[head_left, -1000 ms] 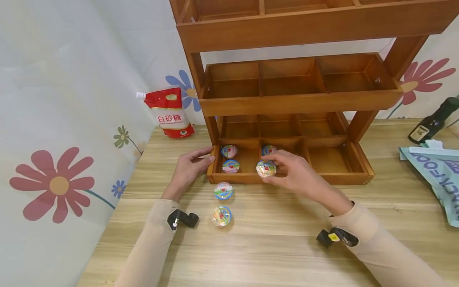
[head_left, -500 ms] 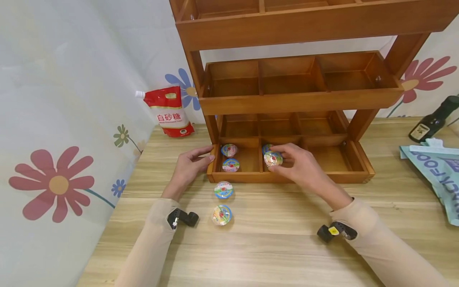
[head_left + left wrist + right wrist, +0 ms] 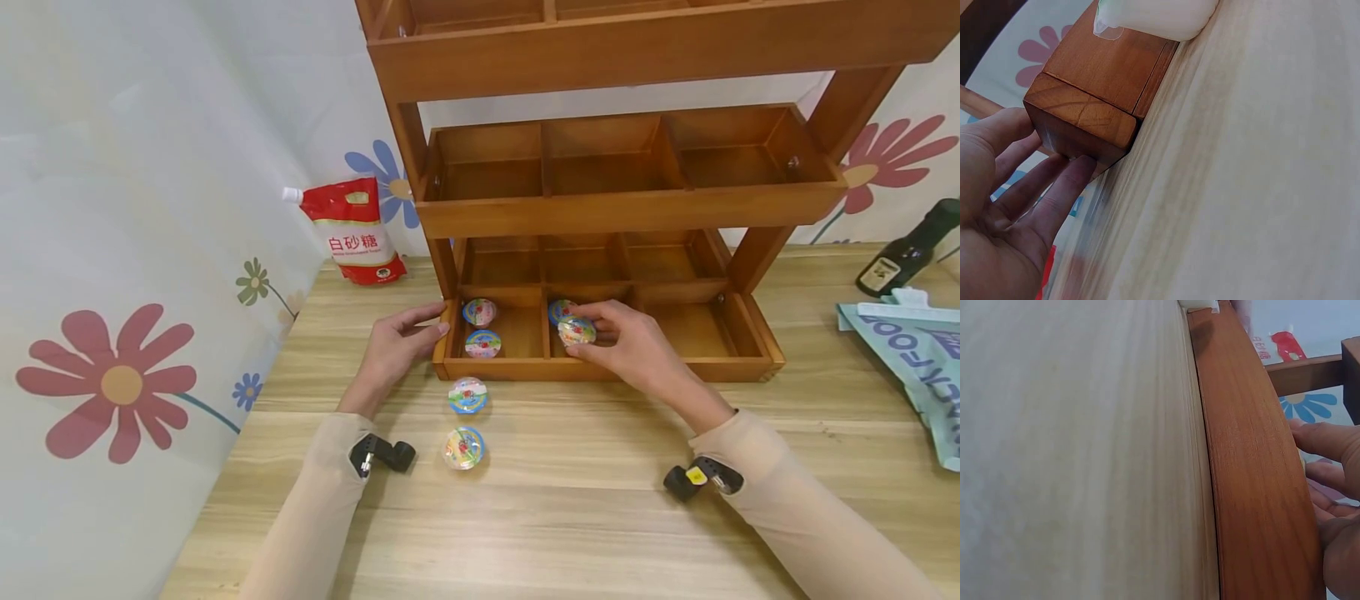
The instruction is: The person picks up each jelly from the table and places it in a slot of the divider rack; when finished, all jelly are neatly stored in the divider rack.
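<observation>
My right hand (image 3: 630, 346) pinches a small foil-lidded jelly cup (image 3: 577, 331) between thumb and fingers, inside the bottom tier's middle compartment. Behind it, partly covered, sits another jelly cup (image 3: 561, 312). The left compartment holds two more, a pink-lidded cup (image 3: 480, 312) at the back and a blue-rimmed cup (image 3: 483, 343) in front. On the table before the rack stand a cup (image 3: 468, 396) and a yellowish cup (image 3: 464, 448). The fingertips of my left hand (image 3: 393, 354) touch the left end of the wooden rack (image 3: 487, 371); the left wrist view shows them against its end panel (image 3: 1079, 137).
Above are further tiers of the rack (image 3: 630, 212), divided into compartments. A red-and-white sugar pouch (image 3: 356, 233) stands at the back left. To the right are a dark bottle (image 3: 903, 254) and a light-blue snack bag (image 3: 915, 358) with a clip.
The right hand has carried its jelly cup from over the rack's front edge back and slightly right into the middle compartment. The left hand stays at the rack's left end.
</observation>
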The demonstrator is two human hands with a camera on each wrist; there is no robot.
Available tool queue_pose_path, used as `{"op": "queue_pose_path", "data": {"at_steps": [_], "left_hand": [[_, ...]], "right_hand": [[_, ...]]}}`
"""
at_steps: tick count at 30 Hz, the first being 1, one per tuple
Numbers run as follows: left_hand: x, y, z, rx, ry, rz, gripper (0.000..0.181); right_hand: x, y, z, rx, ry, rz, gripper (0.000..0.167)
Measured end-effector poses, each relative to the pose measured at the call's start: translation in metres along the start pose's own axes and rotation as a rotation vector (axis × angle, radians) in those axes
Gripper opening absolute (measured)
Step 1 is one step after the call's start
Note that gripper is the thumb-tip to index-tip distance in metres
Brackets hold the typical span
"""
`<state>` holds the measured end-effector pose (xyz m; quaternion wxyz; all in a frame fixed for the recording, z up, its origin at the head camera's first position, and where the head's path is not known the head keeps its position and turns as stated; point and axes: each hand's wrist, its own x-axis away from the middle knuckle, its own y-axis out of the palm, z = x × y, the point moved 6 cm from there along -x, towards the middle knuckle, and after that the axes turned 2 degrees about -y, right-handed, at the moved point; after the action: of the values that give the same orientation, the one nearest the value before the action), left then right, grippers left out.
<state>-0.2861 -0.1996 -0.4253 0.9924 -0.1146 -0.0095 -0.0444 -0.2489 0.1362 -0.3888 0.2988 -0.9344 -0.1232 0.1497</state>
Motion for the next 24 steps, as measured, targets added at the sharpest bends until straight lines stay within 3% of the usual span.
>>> {"op": "queue_pose_path", "data": {"at_steps": [24], "left_hand": [[0.000,0.001,0.000,0.010,0.009,-0.003,0.042]], "right_hand": [[-0.008,0.001,0.011,-0.009,0.119,-0.116,0.053]]}}
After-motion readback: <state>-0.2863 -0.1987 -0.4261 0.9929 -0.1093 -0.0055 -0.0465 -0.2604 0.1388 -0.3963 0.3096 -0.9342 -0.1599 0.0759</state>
